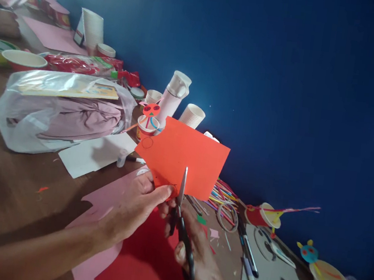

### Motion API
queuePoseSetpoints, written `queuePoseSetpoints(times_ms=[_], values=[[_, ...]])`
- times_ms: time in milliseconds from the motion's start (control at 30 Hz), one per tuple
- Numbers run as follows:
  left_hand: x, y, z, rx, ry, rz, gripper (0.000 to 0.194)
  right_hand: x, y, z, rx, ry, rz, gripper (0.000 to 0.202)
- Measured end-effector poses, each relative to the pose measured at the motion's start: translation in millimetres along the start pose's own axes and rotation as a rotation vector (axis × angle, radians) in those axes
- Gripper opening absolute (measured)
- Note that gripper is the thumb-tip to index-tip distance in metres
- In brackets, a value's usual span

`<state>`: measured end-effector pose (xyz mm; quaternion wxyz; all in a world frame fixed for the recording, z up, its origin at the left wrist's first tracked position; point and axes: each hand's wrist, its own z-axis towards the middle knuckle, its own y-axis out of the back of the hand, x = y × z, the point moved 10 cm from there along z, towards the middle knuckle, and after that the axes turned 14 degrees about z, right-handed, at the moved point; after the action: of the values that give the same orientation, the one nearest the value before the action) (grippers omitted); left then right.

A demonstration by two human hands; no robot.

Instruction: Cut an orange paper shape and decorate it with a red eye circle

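An orange sheet of paper [195, 154] is pinched along its lower edge by my left hand [138, 202], thumb on top. A small drawn circle shows near the sheet's left corner, and a curved notch is cut from its upper left edge. My right hand [195, 236] is closed around the black handles of a pair of scissors [182, 203]. One blade lies over the face of the orange paper, close to my left thumb; the other blade is hidden. Below both hands lie a red sheet [148, 262] and a cut pink sheet [102, 220].
A clear plastic bag [8, 118] with folded cloth lies left, beside white paper [96, 154]. Behind stand a pink flask [174, 95] and stacked paper cups [192, 115]. Pipe cleaners [224, 197], a tape roll [227, 217], pens [250, 250] and decorated cups [330, 278] lie right. Another person's arm [0, 19] shows far left.
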<state>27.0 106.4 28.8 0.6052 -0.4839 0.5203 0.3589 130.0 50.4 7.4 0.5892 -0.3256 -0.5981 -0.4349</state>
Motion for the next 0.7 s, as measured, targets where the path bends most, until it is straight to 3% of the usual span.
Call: queuePoseSetpoints(times_ms=[333,700], values=[[-2.7,3.5,2.7,-0.012,-0.041,0.049,0.01,6.6,-0.2,2.1,-0.009,-0.006,-0.034,0.058],[-1.8,3.2,4.2,0.014,-0.033,0.073,0.01,5.2,-0.8,5.0,-0.01,-0.056,0.09,0.053]])
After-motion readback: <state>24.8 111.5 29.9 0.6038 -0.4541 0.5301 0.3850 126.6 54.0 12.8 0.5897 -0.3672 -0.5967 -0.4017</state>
